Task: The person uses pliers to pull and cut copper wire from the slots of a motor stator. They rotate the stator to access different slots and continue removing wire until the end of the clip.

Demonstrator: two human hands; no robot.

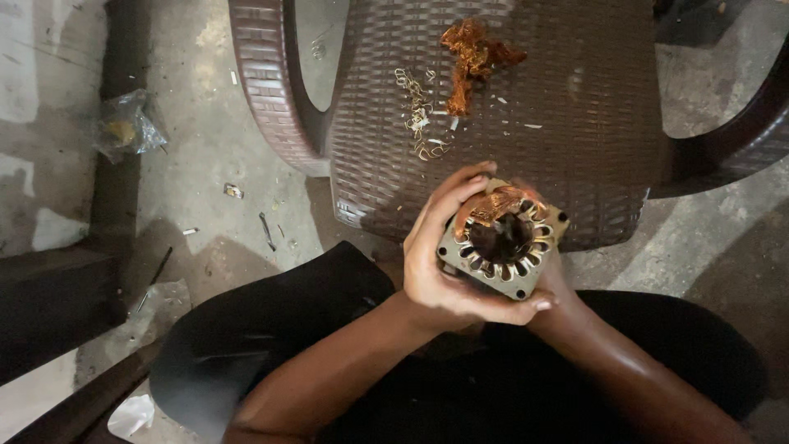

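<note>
Low in the frame, two bare forearms rise out of a dark lap and meet just below the centre, where both hands close about a square metal motor stator [505,247]. The left hand [444,263] wraps its left side, fingers curled over the top edge and the thumb lying along the lower edge, so it is closed firmly round the piece. The right hand [552,275] sits behind and under the stator on its right side, mostly hidden; it seems to cradle the thing from below, but how tightly its fingers are bent I cannot tell. The stator faces up, its ring of slots showing pale insulation, with a clump of copper winding [497,205] bunched at the upper rim, just beside the left fingertips. Beyond the hands, in the upper middle of the frame, stands a brown woven plastic chair [575,123]; on its seat lies a tangle of pulled copper wire [472,57] and, to its left, a scatter of pale curled scraps [419,111], all well apart from the hands. Farther out, at the upper left on the concrete floor [197,164], lies a crumpled clear plastic bag [127,123].
</note>
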